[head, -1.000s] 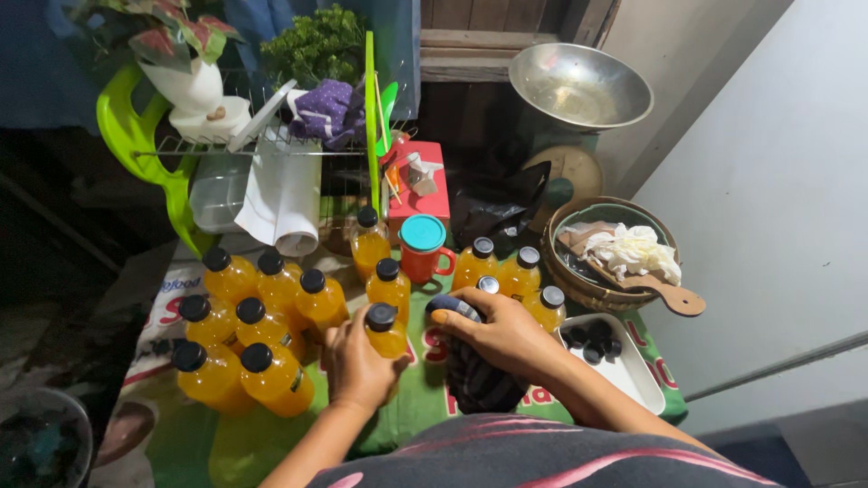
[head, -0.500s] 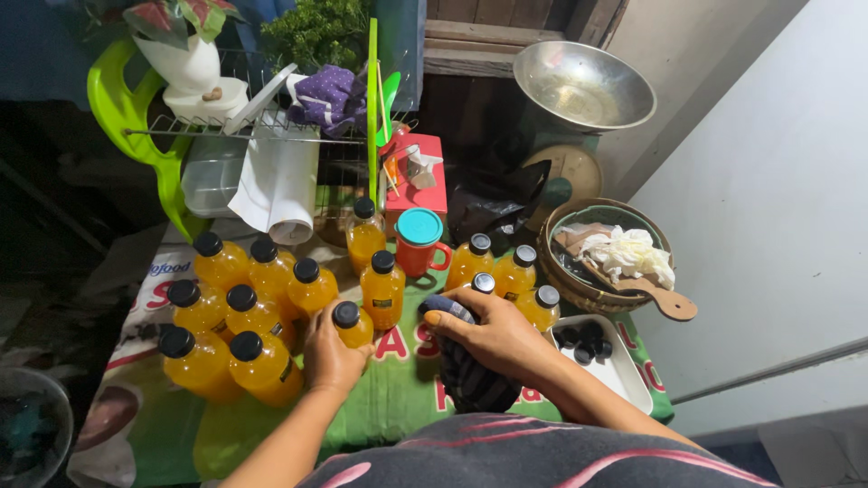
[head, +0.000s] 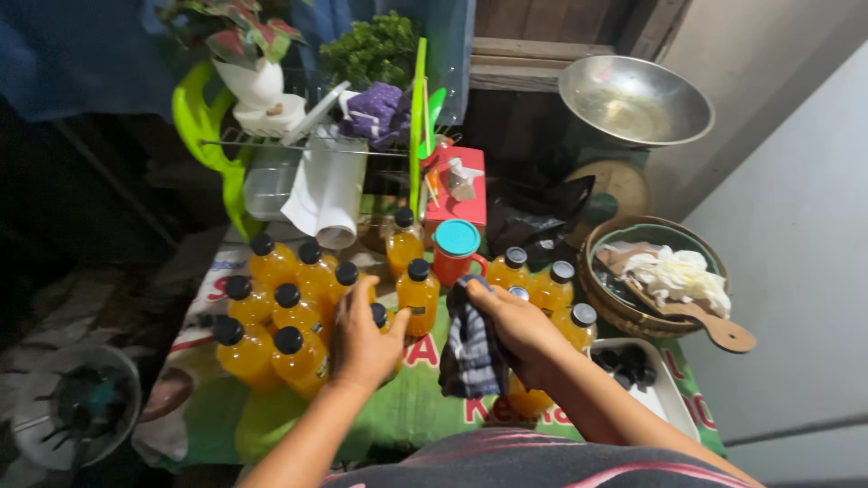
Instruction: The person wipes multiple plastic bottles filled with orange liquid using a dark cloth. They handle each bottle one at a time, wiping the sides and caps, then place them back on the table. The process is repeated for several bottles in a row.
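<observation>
One of about thirteen orange bottles [head: 380, 318] is being gripped by the left hand [head: 362, 343]; one checked cloth [head: 470, 348] is being clutched by the right hand [head: 520, 330]

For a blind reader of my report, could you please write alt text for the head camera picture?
A person's left hand rests on a group of capped bottles of orange liquid on a green printed cloth, while the right hand holds a dark checked cloth over another bottle. Behind stand a red mug with a teal lid, a dish rack and a metal bowl.
</observation>
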